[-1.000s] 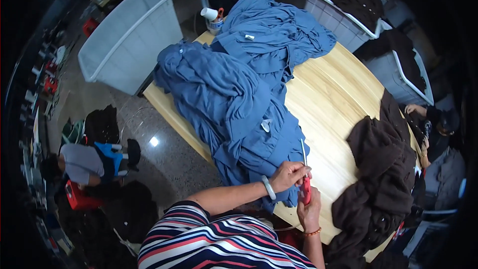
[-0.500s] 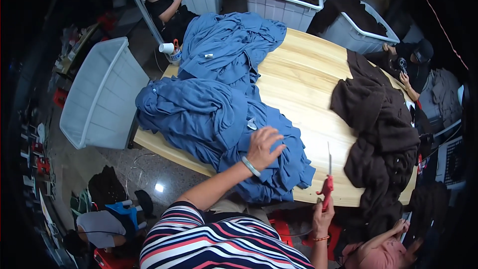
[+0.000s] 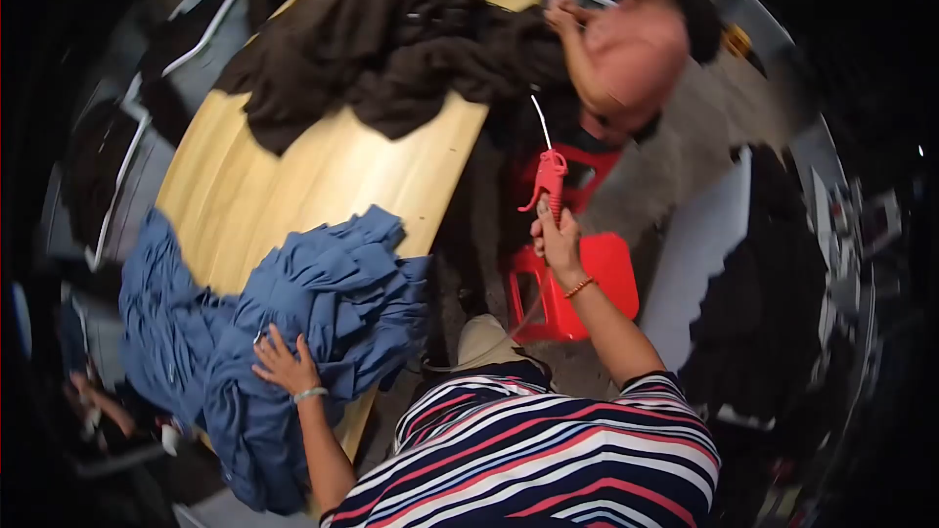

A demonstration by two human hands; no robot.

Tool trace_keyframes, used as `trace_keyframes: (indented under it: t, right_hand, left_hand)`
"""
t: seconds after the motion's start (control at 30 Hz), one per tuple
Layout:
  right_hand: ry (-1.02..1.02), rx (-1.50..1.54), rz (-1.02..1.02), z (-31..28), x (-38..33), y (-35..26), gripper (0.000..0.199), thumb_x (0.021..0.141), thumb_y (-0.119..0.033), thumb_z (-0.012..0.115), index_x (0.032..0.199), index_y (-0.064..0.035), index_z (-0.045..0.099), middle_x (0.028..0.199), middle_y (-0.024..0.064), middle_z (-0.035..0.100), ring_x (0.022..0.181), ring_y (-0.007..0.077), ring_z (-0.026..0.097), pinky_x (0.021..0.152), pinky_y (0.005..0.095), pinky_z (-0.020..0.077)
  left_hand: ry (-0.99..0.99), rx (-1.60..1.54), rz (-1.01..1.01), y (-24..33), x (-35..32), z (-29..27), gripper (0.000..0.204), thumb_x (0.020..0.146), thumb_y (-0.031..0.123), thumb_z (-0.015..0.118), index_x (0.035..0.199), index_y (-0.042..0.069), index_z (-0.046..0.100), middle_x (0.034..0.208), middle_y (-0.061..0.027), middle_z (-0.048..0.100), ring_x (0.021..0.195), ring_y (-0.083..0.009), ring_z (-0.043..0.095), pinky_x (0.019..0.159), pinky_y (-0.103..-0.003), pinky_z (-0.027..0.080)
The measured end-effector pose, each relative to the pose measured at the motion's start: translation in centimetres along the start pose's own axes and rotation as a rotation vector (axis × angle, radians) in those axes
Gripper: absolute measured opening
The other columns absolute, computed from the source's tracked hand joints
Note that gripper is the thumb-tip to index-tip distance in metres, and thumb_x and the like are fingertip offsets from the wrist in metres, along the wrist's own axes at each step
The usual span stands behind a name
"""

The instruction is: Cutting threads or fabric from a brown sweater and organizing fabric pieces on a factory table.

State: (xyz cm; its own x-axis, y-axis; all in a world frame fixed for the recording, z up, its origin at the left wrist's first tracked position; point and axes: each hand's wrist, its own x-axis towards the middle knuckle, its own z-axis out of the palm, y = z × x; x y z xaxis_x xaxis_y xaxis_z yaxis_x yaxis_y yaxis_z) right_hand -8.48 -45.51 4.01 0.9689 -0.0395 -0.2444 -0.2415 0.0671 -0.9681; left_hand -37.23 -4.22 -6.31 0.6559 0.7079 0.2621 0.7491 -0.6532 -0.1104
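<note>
My right hand (image 3: 558, 240) grips a red air blow gun (image 3: 552, 176) by its handle, its thin metal nozzle pointing up and away. The gun is held beyond the table's side edge, above the floor and a red stool. A thin hose runs from below that hand toward my legs. My left hand (image 3: 286, 364), fingers spread, lies on a heap of blue garments (image 3: 323, 284) at the near end of the table. A small white tag peeks out by its fingertips. The folds hide how many garments there are.
Dark brown garments (image 3: 391, 49) cover the far end of the wooden table (image 3: 293, 171). A red stool (image 3: 597, 284) stands beside my right arm. Beyond it sits a person in a pink top (image 3: 641, 44). Bins with dark cloth (image 3: 699, 264) line the right side.
My view has swung to the right, bringing the red stool and right-hand bin into sight. The blow gun has moved off the table's edge. My left hand has settled flat on the blue cloth.
</note>
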Motion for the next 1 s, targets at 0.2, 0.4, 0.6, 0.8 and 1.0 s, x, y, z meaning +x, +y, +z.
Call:
trace_keyframes:
  t: [0.2, 0.4, 0.6, 0.8, 1.0]
  right_hand:
    - [0.440, 0.574, 0.462, -8.2, -9.6, 13.6, 0.026, 0.096, -0.037, 0.058, 0.089, -0.0136, 0.050, 0.067, 0.0034, 0.055, 0.046, 0.0128, 0.048, 0.040, 0.0282, 0.0419]
    - [0.653, 0.691, 0.567, -14.2, -17.9, 20.8, 0.023, 0.097, -0.031, 0.055, 0.083, -0.0124, 0.050, 0.063, 0.0009, 0.048, 0.045, 0.0123, 0.044, 0.039, 0.0271, 0.0349]
    - [0.643, 0.625, 0.572, -17.7, -13.5, 20.0, 0.028, 0.100, -0.035, 0.050, 0.086, -0.0106, 0.050, 0.059, 0.0007, 0.045, 0.042, 0.0110, 0.041, 0.037, 0.0265, 0.0319]
    - [0.651, 0.591, 0.720, -22.6, -6.7, 25.2, 0.027, 0.100, -0.034, 0.050, 0.090, -0.0089, 0.053, 0.061, 0.0022, 0.046, 0.043, 0.0112, 0.040, 0.036, 0.0265, 0.0314]
    - [0.559, 0.384, 0.832, -25.7, -3.2, 28.6, 0.028, 0.098, -0.034, 0.054, 0.083, -0.0103, 0.052, 0.057, 0.0012, 0.045, 0.041, 0.0119, 0.041, 0.036, 0.0284, 0.0328]
  left_hand:
    - [0.083, -0.019, 0.269, -1.2, 0.0, 0.8, 0.067, 0.095, 0.052, 0.046, 0.151, 0.021, 0.029, 0.151, -0.0144, 0.035, 0.142, -0.0326, 0.028, 0.109, -0.064, 0.017]
    - [0.130, 0.050, 0.318, -2.3, 0.2, 1.6, 0.066, 0.097, 0.054, 0.041, 0.152, 0.021, 0.026, 0.151, -0.0154, 0.034, 0.142, -0.0319, 0.029, 0.109, -0.063, 0.019]
    - [0.062, 0.127, 0.286, -2.7, 0.5, 1.4, 0.066, 0.098, 0.054, 0.038, 0.152, 0.020, 0.026, 0.152, -0.0145, 0.033, 0.142, -0.0302, 0.029, 0.109, -0.063, 0.019]
    - [0.022, 0.226, 0.235, -3.5, 0.9, 1.9, 0.065, 0.098, 0.054, 0.037, 0.152, 0.019, 0.025, 0.153, -0.0117, 0.032, 0.142, -0.0283, 0.030, 0.108, -0.063, 0.021]
    - [-0.001, 0.305, 0.157, -4.4, 0.7, 1.8, 0.065, 0.099, 0.052, 0.037, 0.153, 0.020, 0.023, 0.155, -0.0097, 0.030, 0.143, -0.0275, 0.028, 0.109, -0.064, 0.020]
